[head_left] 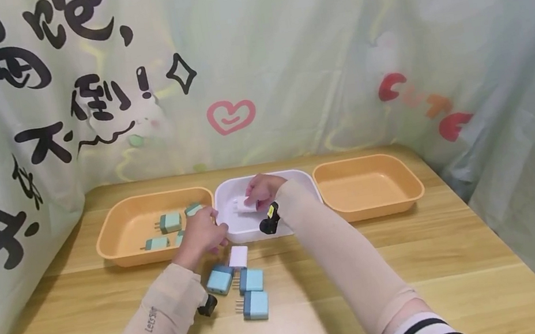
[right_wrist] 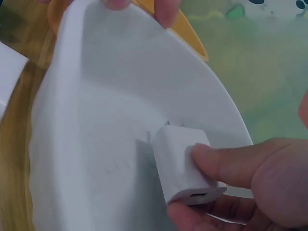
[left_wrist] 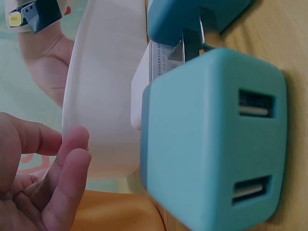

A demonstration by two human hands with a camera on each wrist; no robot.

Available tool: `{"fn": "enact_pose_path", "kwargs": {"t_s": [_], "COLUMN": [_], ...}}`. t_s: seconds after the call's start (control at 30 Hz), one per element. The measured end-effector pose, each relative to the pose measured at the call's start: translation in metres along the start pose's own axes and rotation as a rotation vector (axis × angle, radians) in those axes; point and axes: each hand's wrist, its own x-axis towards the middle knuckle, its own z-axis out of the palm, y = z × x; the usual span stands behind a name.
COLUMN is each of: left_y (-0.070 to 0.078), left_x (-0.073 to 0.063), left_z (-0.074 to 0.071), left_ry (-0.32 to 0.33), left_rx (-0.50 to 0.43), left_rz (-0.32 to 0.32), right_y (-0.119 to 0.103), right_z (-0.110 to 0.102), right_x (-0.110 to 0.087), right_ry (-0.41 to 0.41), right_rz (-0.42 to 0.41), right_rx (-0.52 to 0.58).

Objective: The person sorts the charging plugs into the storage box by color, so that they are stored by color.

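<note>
White charger (right_wrist: 179, 156) inside the white tray (right_wrist: 120, 108), grasped by the right grip (head_left: 264, 189); left grip (head_left: 201, 231) pinches the tray's left rim. Placing appears in hand; next move likely calls for releasing it.

A counter (head_left: 421, 277) with a light wood grain is topped along its far side by three trays set in a row: a left orange tray (head_left: 122, 231), a white tray (head_left: 224, 197) and a right orange tray (head_left: 367, 186). Near the white tray, a white charger (head_left: 238, 257) is laid, with a blue charger (head_left: 219, 280) placed just beside it. Nearer still, two more blue chargers (head_left: 255, 305) are lined up, prongs turned left.
</note>
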Motion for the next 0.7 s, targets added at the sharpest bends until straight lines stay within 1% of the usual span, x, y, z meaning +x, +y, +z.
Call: {"fn": "enact_pose_path", "kwargs": {"t_s": [0.1, 0.3, 0.5, 0.6, 0.7], "left_y": [0.0, 0.001, 0.001, 0.001, 0.001], "left_x": [0.0, 0.001, 0.002, 0.002, 0.002], "left_z": [0.0, 0.0, 0.0, 0.0, 0.001], "left_ry": [0.001, 0.002, 0.003, 0.001, -0.001], "left_rx": [0.002, -0.004, -0.009, -0.012, -0.012], "left_rz": [-0.004, -0.002, 0.004, 0.002, -0.006], "right_y": [-0.002, -0.004, -0.006, -0.007, -0.007], "right_z": [0.004, 0.011, 0.012, 0.013, 0.014], "right_x": [-0.001, -0.005, -0.004, -0.003, -0.004], "right_ry": [0.003, 0.023, 0.087, 0.112, 0.121], "right_rz": [-0.012, -0.032, -0.017, -0.003, 0.004], "right_rx": [-0.08, -0.162, -0.285, -0.317, -0.304]}}
